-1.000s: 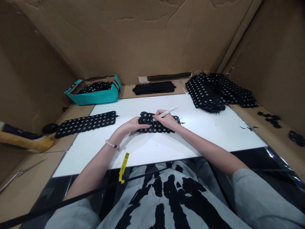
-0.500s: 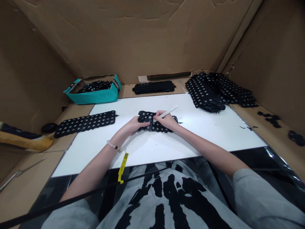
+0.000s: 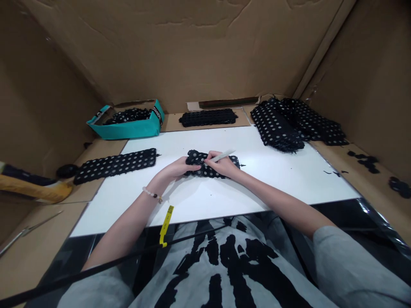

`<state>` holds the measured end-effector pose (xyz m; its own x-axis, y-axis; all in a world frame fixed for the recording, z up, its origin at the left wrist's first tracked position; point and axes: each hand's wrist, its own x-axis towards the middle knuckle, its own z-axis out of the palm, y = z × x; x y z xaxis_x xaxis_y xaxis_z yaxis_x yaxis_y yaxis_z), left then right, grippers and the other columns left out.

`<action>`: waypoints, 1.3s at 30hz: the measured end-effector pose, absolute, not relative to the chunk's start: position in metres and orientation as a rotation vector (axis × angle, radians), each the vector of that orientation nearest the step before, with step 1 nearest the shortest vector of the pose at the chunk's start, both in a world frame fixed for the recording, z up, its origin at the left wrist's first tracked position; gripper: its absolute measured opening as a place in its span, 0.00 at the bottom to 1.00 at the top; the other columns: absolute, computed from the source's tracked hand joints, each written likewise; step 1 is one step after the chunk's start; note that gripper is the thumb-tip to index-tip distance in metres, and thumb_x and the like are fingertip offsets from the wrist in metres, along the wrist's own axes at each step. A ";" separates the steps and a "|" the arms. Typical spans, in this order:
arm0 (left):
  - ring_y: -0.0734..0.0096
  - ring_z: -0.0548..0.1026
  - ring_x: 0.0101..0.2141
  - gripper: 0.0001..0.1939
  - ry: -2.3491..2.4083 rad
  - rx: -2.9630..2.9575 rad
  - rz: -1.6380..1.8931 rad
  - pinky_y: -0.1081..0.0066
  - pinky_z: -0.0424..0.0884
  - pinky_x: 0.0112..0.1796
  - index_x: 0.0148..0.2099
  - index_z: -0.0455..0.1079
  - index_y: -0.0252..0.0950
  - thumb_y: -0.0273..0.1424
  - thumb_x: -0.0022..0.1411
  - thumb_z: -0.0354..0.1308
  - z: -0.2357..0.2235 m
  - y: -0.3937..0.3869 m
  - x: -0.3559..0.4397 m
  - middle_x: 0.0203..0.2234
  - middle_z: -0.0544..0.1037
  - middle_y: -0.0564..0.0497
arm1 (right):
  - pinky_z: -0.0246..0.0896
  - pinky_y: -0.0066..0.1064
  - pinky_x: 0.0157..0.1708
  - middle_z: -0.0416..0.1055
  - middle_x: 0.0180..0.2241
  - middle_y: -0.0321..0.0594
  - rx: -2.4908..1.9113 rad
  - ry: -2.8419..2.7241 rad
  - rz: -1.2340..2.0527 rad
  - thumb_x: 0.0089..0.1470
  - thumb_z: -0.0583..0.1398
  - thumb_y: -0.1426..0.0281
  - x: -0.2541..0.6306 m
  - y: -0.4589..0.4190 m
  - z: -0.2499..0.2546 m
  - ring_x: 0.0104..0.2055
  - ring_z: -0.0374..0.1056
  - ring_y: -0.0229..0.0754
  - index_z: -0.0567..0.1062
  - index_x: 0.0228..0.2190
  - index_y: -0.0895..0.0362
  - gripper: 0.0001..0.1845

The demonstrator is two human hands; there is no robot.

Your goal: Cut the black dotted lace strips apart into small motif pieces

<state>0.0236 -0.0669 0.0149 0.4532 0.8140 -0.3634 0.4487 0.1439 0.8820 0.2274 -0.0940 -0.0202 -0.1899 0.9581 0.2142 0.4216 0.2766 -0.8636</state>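
Note:
A black fabric strip with pale dots [image 3: 212, 170] lies across the middle of the white board [image 3: 205, 196]. My left hand [image 3: 181, 167] grips its left end, thumb on top and the other fingers hidden beneath the cloth. Between the closed fingers of my right hand [image 3: 222, 164] is a white pen [image 3: 224, 155], its tip low at the fabric near my left thumb. The pen's tip is too small to make out. Further left, another dotted fabric strip [image 3: 117, 166] lies flat, partly on the board.
Cardboard walls [image 3: 205, 51] surround the work surface. At the back stand a teal box [image 3: 128, 130] of dotted fabric and a black strip stack [image 3: 208, 117]. Dotted fabric piles [image 3: 276, 124] lie back right. Scissors [image 3: 28, 229] and a yellow-and-dark tube [image 3: 35, 184] are at left.
The pen leans lower, its upper end having dropped slightly, and my right fingers have shifted a little left. My left hand still grips the strip.

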 end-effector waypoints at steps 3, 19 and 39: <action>0.57 0.75 0.43 0.26 1.200 1.565 0.406 0.64 0.71 0.41 0.46 0.74 0.34 0.39 0.44 0.70 0.016 -0.066 0.023 0.42 0.80 0.45 | 0.53 0.30 0.32 0.66 0.22 0.33 -1.215 -1.696 1.013 0.50 0.58 0.61 0.236 -0.089 -0.013 0.29 0.60 0.38 0.66 0.22 0.55 0.12; 0.68 0.75 0.31 0.18 1.263 1.304 0.586 0.73 0.70 0.28 0.40 0.70 0.35 0.31 0.45 0.66 0.005 -0.075 0.035 0.33 0.78 0.49 | 0.52 0.30 0.31 0.65 0.21 0.32 -1.259 -1.576 1.031 0.48 0.59 0.60 0.235 -0.094 -0.013 0.28 0.60 0.38 0.67 0.21 0.55 0.13; 0.61 0.76 0.37 0.23 1.216 1.357 0.555 0.71 0.69 0.31 0.45 0.71 0.34 0.39 0.49 0.67 0.001 -0.074 0.033 0.40 0.79 0.44 | 0.51 0.30 0.32 0.62 0.21 0.31 -1.299 -1.476 0.980 0.49 0.59 0.59 0.227 -0.098 -0.019 0.28 0.58 0.38 0.65 0.22 0.54 0.13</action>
